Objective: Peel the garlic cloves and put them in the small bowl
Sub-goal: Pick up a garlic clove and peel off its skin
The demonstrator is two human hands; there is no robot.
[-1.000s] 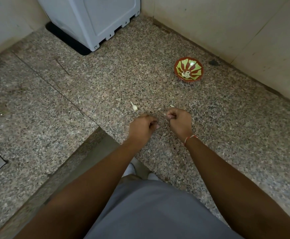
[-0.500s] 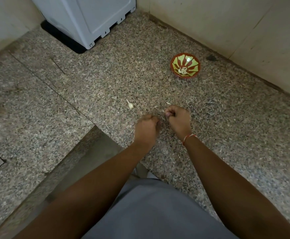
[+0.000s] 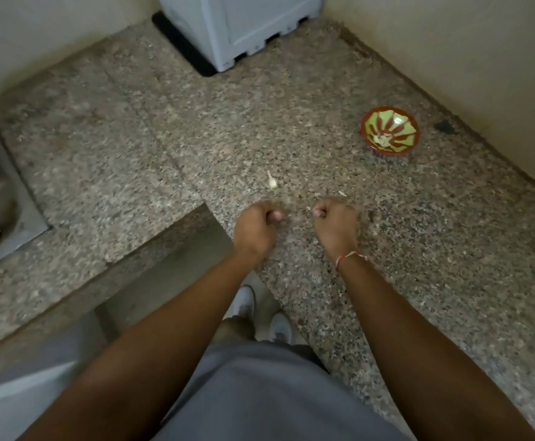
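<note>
One garlic clove [image 3: 272, 182] lay on the speckled stone table [image 3: 450, 249], just beyond the hands. The small bowl [image 3: 389, 130], red-rimmed with a green pattern, stood well apart at the far right, pale pieces inside. The left hand [image 3: 255, 229] and right hand [image 3: 336, 226] were both curled; what each pinched, if anything, was too blurred to tell.

Bare forearms, no sleeves in view. Thin red-and-white thread bracelet [image 3: 351, 256] tied at the wrist just behind the right hand [image 3: 336, 222]; nothing worn behind the left hand [image 3: 255, 226]. Grey garment [image 3: 260, 396] below, white shoes [image 3: 245, 302] beneath.
</note>
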